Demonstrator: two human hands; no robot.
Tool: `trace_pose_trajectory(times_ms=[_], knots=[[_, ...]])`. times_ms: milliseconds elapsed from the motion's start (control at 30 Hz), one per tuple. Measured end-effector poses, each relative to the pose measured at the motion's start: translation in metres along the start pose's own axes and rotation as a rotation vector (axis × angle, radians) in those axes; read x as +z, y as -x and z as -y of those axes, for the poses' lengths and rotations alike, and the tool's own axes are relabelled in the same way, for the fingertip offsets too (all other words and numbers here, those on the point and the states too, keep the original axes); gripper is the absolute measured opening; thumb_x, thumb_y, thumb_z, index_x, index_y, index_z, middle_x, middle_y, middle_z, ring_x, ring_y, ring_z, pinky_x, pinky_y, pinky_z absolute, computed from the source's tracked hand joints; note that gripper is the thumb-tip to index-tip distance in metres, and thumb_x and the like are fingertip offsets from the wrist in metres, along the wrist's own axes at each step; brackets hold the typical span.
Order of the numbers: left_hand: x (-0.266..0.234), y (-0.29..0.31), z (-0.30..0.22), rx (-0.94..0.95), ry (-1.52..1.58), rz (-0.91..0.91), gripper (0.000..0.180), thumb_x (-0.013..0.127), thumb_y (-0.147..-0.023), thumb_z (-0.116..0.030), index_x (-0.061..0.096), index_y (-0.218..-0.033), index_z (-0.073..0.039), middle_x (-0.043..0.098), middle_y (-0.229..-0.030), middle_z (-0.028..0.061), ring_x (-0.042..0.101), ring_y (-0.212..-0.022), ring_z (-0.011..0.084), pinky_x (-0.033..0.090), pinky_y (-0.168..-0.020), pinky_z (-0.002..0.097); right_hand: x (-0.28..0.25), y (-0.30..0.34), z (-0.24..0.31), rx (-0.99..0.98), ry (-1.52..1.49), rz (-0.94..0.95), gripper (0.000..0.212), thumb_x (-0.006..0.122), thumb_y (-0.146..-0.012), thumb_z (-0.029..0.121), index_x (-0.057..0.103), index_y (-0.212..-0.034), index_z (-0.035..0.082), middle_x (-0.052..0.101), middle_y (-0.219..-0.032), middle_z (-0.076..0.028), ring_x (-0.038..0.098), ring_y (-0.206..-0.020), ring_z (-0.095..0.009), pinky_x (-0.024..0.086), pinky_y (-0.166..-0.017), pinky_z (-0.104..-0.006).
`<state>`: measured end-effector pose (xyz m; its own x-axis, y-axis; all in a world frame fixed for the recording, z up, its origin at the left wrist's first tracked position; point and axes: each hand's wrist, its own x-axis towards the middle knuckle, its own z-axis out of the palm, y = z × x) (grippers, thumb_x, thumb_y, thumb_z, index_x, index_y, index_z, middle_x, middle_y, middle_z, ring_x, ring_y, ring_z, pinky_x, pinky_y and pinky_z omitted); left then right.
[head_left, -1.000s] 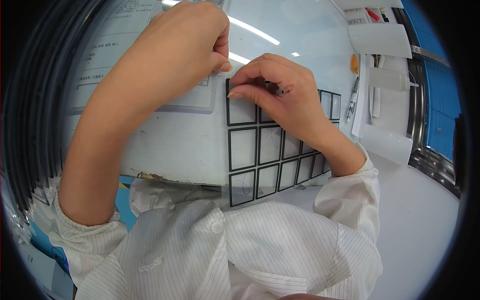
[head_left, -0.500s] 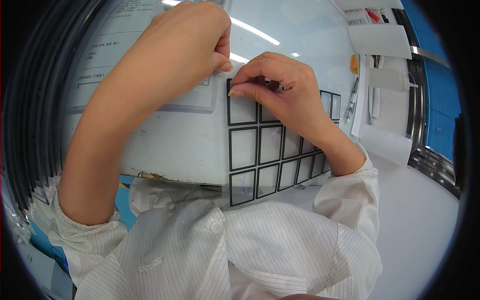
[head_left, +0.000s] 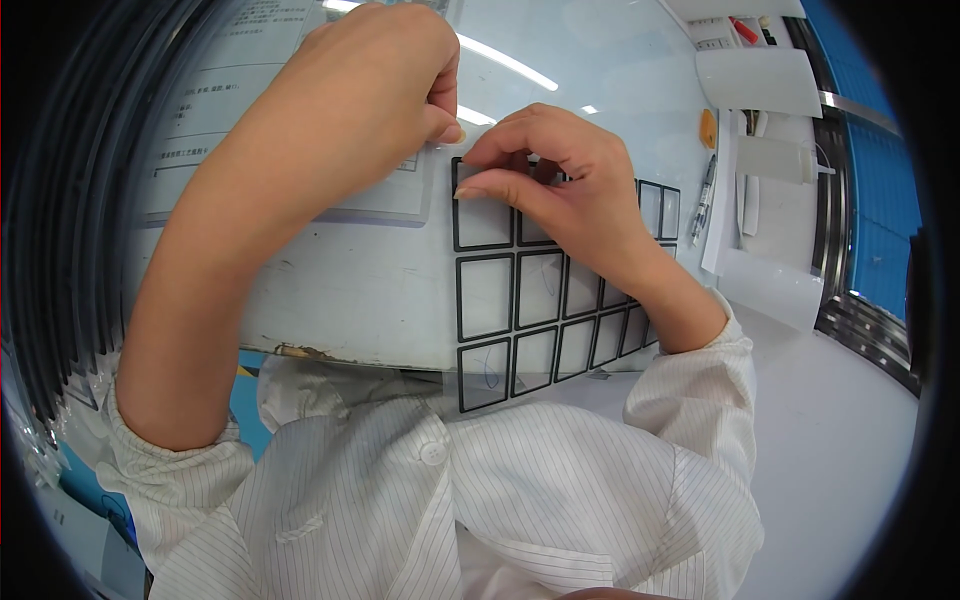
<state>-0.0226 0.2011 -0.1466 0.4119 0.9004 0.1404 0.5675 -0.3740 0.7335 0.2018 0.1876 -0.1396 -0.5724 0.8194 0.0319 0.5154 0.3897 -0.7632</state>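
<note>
On the glossy white counter point(head_left: 350, 290), before the person's chest: a thin, clear sheet with black rectangular frames in rows point(head_left: 515, 290), nearest row jutting past the front edge. Over its far row, the right hand point(head_left: 570, 165), thumb and forefinger curved toward each other at the far left frame, a narrow gap showing between their tips; cannot tell whether anything thin is grasped. Just beyond that frame's corner, the left hand point(head_left: 395, 75), curled inward, thumb tip near the sheet; other fingertips hidden, so cannot tell whether clenched on something. Beneath the left forearm, a printed white document in a clear plastic cover point(head_left: 385, 207), flat on the counter. Inside the nearest left frame, a looped blue mark point(head_left: 490, 372). Right of the sheet, near it, a slim pen point(head_left: 706, 200); farther off, a small orange object point(head_left: 709, 130); past both, a curved white sheet point(head_left: 760, 82). At far right, a ribbed blue panel point(head_left: 880, 180). Around the elbows, bunched sleeves of a white, thinly striped garment point(head_left: 350, 520).
</note>
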Motion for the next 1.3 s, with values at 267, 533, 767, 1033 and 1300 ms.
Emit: trace_pose_trajectory(times_ms=[267, 533, 767, 1033, 1300], knots=[[0.0009, 0.0008, 0.002, 0.039, -0.04, -0.021, 0.017, 0.078, -0.08, -0.009, 0.064, -0.08, 0.0, 0.059, -0.089, 0.0082, 0.058, -0.088, 0.0243, 0.049, -0.081, 0.0368, 0.0015, -0.0016, 0.0021, -0.029, 0.055, 0.002, 0.013, 0.085, -0.083, 0.009, 0.076, -0.091, 0.006, 0.072, -0.088, -0.001, 0.065, -0.074, -0.01, 0.05, -0.062, -0.024], [-0.0015, 0.0008, 0.0001, -0.001, 0.014, -0.001, 0.016, 0.078, -0.08, -0.01, 0.065, -0.081, 0.0, 0.06, -0.09, 0.0087, 0.059, -0.089, 0.0243, 0.049, -0.081, 0.0367, 0.0015, -0.0029, 0.003, -0.03, 0.065, 0.017, 0.012, 0.085, -0.083, 0.009, 0.076, -0.09, 0.006, 0.073, -0.088, -0.001, 0.065, -0.075, -0.009, 0.051, -0.062, -0.0244], [-0.0011, 0.0001, -0.0014, -0.006, 0.001, 0.006, 0.016, 0.078, -0.08, -0.01, 0.065, -0.081, 0.0, 0.06, -0.09, 0.0089, 0.058, -0.09, 0.0249, 0.049, -0.082, 0.0369, 0.0003, -0.0005, 0.0027, 0.034, 0.014, 0.015, 0.011, 0.084, -0.084, 0.008, 0.076, -0.091, 0.006, 0.073, -0.089, -0.002, 0.066, -0.077, -0.01, 0.052, -0.064, -0.0242], [-0.0004, 0.0017, 0.0021, 0.01, 0.004, -0.003, 0.017, 0.078, -0.08, -0.01, 0.065, -0.081, 0.0, 0.06, -0.091, 0.0088, 0.059, -0.09, 0.0249, 0.049, -0.083, 0.0369, 0.0019, -0.0011, 0.004, 0.002, 0.059, 0.014, 0.012, 0.085, -0.083, 0.01, 0.077, -0.092, 0.006, 0.074, -0.09, -0.002, 0.067, -0.078, -0.01, 0.053, -0.065, -0.0246], [-0.001, 0.0021, 0.0016, 0.042, -0.044, -0.021, 0.017, 0.078, -0.081, -0.01, 0.065, -0.081, 0.0, 0.06, -0.091, 0.0088, 0.059, -0.089, 0.0243, 0.049, -0.082, 0.0365, 0.0035, -0.001, 0.0029, -0.014, 0.051, -0.006, 0.013, 0.085, -0.083, 0.01, 0.077, -0.091, 0.006, 0.074, -0.089, -0.001, 0.067, -0.077, -0.01, 0.053, -0.064, -0.0247]])
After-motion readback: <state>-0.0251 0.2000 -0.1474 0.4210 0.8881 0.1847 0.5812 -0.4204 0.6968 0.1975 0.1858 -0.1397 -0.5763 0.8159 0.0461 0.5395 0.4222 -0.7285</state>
